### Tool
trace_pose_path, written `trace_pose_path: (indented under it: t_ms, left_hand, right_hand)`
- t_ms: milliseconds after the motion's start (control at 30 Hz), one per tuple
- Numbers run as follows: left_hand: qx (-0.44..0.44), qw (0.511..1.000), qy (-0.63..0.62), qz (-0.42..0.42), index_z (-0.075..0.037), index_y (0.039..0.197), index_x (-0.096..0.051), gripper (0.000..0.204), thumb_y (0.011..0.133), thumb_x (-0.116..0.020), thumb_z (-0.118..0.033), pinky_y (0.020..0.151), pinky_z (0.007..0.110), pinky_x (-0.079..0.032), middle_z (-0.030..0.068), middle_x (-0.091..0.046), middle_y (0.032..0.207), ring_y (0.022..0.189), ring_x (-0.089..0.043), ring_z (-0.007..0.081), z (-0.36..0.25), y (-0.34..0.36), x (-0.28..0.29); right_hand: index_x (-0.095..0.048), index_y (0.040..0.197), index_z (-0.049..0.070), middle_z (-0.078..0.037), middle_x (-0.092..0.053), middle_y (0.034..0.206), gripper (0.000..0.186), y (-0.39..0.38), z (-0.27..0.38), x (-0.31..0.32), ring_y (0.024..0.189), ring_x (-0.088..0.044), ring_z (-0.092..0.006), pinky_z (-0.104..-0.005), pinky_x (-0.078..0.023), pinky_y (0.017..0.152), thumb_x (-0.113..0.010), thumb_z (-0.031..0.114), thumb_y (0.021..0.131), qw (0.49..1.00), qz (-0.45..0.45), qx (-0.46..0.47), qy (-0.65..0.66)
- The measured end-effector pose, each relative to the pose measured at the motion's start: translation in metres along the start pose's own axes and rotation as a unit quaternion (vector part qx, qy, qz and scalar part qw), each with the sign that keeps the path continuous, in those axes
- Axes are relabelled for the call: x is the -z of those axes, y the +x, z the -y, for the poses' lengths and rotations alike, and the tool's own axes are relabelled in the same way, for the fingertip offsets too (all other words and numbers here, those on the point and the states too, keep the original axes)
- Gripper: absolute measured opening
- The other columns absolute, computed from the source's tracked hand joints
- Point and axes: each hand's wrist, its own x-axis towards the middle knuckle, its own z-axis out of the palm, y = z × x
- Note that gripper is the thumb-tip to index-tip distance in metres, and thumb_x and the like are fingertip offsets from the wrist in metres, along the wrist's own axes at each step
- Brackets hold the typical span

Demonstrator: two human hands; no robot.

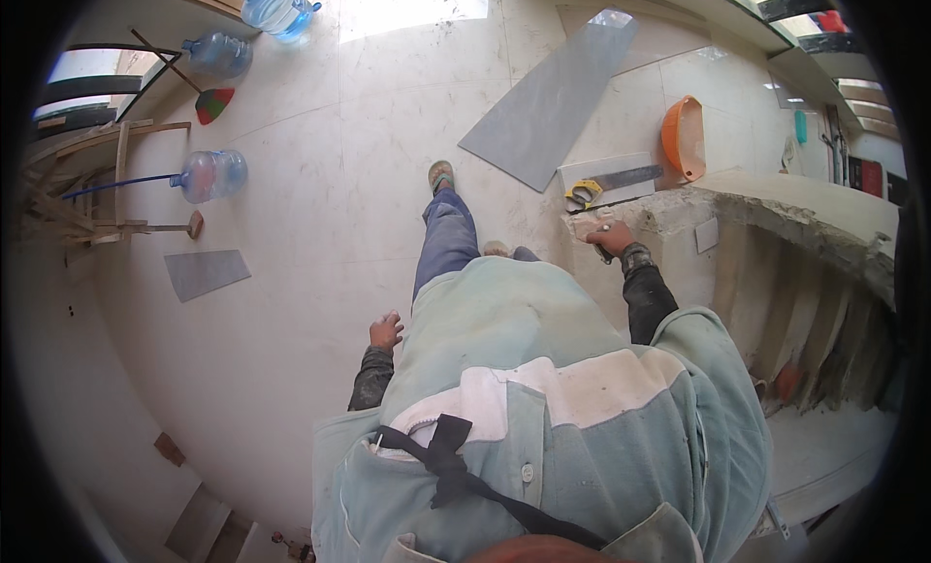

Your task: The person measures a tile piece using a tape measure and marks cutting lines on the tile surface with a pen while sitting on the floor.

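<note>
My left hand [386, 331] hangs beside my leg with its fingers loosely bent and apart, holding nothing. Over the near corner of a rough-edged ledge [669, 208], my right hand [611, 239] is closed round a small dark thing, mostly hidden by the fingers. Just beyond it lies a hand saw [628, 178] with a yellow and black handle, resting on a pale board [635, 163]. An orange basin [685, 139] stands tilted to the right of the saw. Ahead of me a large grey tile [548, 102] with a slanted edge lies on the floor.
Large blue water bottles [215, 175] stand or lie at the left and far left, near a broom [211, 102] and a wooden frame [121, 180]. A smaller grey tile piece [206, 274] lies on the left floor. Stairs [790, 301] drop away at my right.
</note>
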Motion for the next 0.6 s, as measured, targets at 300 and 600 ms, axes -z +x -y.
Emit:
trace_pose_path:
  t_ms: [300,600]
  left_hand:
    - [-0.079,0.993,0.06,0.062,-0.003,0.138,-0.05,0.057,0.093,-0.061,-0.036,0.083,0.039,-0.049,0.0085,-0.061,0.123,0.109,-0.061,0.0232,-0.318,0.128,0.014]
    - [-0.156,0.97,0.147,0.118,-0.001,0.134,-0.054,0.052,0.092,-0.063,-0.031,0.077,0.037,-0.051,0.0079,-0.065,0.116,0.097,-0.064,0.0222,-0.528,0.171,-0.095]
  right_hand:
    - [-0.071,0.078,-0.003,-0.012,-0.069,0.074,0.045,-0.073,-0.072,-0.022,0.063,-0.065,-0.0218,-0.0377,-0.051,0.062,-0.083,0.038,0.064,0.949,-0.066,-0.309,0.015]
    - [-0.077,0.098,0.02,-0.012,-0.073,0.086,0.031,-0.048,-0.055,-0.043,0.077,-0.071,-0.0219,-0.0332,-0.055,0.076,-0.071,0.044,0.077,0.933,-0.062,-0.329,0.129]
